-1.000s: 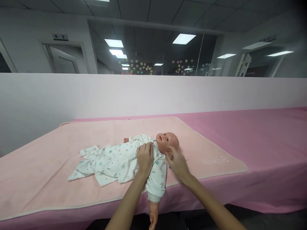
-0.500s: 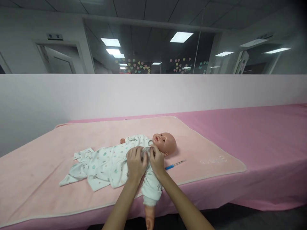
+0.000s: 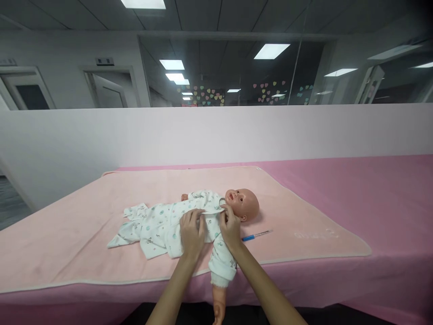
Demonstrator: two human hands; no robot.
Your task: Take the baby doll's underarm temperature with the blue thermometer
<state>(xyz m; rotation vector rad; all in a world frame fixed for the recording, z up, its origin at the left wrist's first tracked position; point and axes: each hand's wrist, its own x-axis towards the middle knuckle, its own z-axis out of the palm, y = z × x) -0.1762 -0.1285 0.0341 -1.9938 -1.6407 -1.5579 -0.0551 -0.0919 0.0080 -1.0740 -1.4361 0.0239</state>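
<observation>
A baby doll (image 3: 242, 204) lies on its back on a peach blanket (image 3: 84, 225), head to the right, dressed in a white printed romper (image 3: 158, 225). One doll arm (image 3: 219, 302) hangs over the table's front edge. My left hand (image 3: 191, 231) rests on the doll's chest and pinches the romper fabric. My right hand (image 3: 230, 227) grips the romper's collar just under the doll's chin. A thin blue-handled tool (image 3: 255, 235) lies on the blanket right of my right hand, untouched.
The blanket lies on a long table with a pink cover (image 3: 372, 194). A low white partition wall (image 3: 203, 135) runs behind it, with glass panels and doors beyond.
My right hand has come from beside the doll's head to the collar, leaving the blue-handled tool lying on the blanket. Both hands now pinch the romper at the chest.
</observation>
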